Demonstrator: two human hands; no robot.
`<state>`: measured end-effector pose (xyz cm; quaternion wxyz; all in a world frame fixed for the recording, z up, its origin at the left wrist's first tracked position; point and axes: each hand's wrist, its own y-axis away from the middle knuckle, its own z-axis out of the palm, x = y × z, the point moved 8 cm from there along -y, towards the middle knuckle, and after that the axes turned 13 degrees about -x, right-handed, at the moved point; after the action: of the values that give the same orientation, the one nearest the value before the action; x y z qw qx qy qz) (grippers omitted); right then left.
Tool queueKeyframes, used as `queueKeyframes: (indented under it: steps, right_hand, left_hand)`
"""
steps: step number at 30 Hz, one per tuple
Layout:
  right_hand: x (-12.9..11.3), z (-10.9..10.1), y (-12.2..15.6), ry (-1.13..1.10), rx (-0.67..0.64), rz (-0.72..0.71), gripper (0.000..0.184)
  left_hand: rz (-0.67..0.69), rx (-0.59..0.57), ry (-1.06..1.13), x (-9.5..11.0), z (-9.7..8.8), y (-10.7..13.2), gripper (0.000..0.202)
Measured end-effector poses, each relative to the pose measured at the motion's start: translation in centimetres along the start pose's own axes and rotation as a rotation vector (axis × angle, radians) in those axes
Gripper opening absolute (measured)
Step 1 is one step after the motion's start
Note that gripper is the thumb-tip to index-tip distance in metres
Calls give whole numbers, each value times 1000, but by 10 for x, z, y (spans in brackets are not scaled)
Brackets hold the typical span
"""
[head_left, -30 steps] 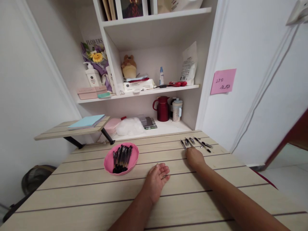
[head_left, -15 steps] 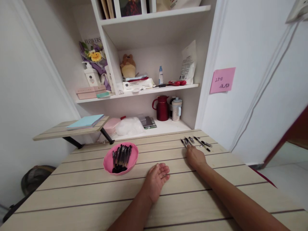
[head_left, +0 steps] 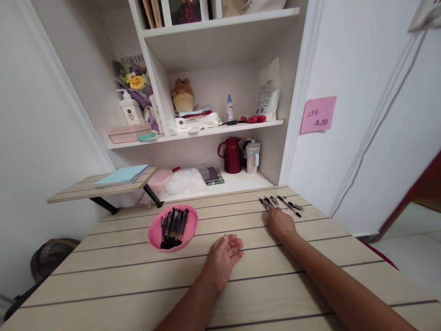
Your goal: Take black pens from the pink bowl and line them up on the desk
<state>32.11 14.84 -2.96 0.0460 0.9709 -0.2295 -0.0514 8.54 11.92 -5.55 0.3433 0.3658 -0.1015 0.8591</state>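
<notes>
Pens [head_left: 175, 225] occupy two locations on the tabletop [head_left: 138, 280]: one bundle inside a pink bowl [head_left: 190, 230], and a separate set of loose pens [head_left: 289, 206] near the far right corner. A white shelving unit [head_left: 220, 50] stands behind the far edge. The tabletop is pale wood, marked with dark lines running across its width. A raised stand [head_left: 72, 193] of similar finish, on black legs, is positioned at the far left and carries a stack of blue paper [head_left: 122, 175]. The pink bowl rests left of centre, its pens lying side by side. A red jug [head_left: 232, 158] stands in the lower compartment, near a pale cup [head_left: 252, 158].

Left hand [head_left: 225, 255]: located to the right of the pink bowl, palm exposed, fingers loosely curved; its grip is relaxed, spread and unloaded.

Right hand [head_left: 279, 221]: located at the near ends of the loose pens, back of the hand upward. Its fingertips are obscured; whether the grip is closed on a pen cannot be determined. The loose pens extend beyond this hand, several lying roughly in a row.
</notes>
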Motion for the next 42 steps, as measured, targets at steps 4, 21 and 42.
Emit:
queueKeyframes:
  steps: [4, 21, 42]
  right_hand:
    - [-2, -5, 5, 9, 11, 7, 33]
    - [-122, 8, 101, -85, -44, -344, 18]
    - [-143, 33, 117, -52, 47, -404, 24]
  left_hand:
    - [1, 1, 2, -1, 0, 0, 31]
    - [227, 57, -482, 50, 2, 4, 32]
    - [-344, 863, -1927, 233, -82, 45, 23]
